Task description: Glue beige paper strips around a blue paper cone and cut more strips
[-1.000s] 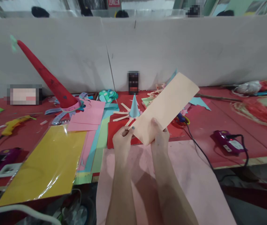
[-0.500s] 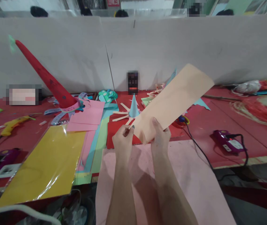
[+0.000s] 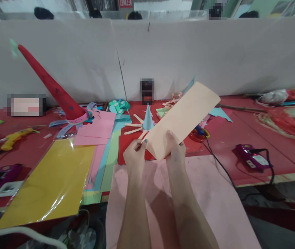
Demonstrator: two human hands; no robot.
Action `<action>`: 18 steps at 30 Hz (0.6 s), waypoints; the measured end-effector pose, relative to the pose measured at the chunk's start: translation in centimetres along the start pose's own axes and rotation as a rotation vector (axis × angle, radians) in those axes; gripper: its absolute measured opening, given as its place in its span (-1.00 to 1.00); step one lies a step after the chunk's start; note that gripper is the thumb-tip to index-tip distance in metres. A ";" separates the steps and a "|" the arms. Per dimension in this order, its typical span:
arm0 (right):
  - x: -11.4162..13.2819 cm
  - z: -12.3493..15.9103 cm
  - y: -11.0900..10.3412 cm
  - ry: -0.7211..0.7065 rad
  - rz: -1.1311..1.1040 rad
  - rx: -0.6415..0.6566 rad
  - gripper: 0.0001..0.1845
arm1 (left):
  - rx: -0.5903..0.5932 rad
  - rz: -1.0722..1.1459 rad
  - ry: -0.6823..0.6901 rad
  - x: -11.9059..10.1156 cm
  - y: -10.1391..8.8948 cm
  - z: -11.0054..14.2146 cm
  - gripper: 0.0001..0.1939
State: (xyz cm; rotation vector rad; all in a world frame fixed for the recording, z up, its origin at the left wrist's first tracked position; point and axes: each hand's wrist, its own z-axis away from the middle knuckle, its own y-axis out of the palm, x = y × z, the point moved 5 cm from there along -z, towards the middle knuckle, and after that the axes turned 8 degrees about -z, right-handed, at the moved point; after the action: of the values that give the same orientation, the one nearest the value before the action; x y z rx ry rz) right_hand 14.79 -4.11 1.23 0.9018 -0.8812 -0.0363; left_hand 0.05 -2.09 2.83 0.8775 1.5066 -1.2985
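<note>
A strip of cream-coloured paper (image 3: pixel 186 116) slants up to the right in front of me, held off the table by both hands. My left hand (image 3: pixel 135 150) pinches its lower left corner between thumb and finger. With the thumb on its face and the fingers behind, my right hand (image 3: pixel 175 147) grips the lower edge. Just behind the strip stands a small light-blue paper cone (image 3: pixel 148 119), with cream paper strips (image 3: pixel 133 130) spread out around its base. Red paper (image 3: pixel 128 143) lies beneath the hands, and a pink sheet (image 3: pixel 207 193) under my forearms.
On the left are a tall red cone (image 3: pixel 51 84), a yellow glue gun (image 3: pixel 16 139), pink sheets (image 3: pixel 95 129) and a yellow sheet (image 3: pixel 51 183) in clear plastic. A purple corded box (image 3: pixel 252 157) sits at right. A grey partition (image 3: pixel 189 52) closes off the back.
The cream strip's far end has dropped and swung a little to the left. Both hands keep their hold and have shifted very slightly left.
</note>
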 end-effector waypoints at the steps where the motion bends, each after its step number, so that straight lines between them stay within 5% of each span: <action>1: 0.0 0.0 0.0 0.000 0.001 0.000 -0.51 | 0.001 -0.001 -0.003 0.1 0.0 0.0 -0.82; 18: 0.1 -0.1 -0.1 -0.038 0.006 -0.017 -0.51 | -0.005 0.056 -0.064 0.1 0.0 0.2 -0.84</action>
State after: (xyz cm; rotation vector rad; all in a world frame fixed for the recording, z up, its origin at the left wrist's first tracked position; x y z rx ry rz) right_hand 14.98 -4.15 1.20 0.8849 -0.9179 -0.0562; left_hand 0.04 -2.25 2.79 0.8610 1.4261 -1.2698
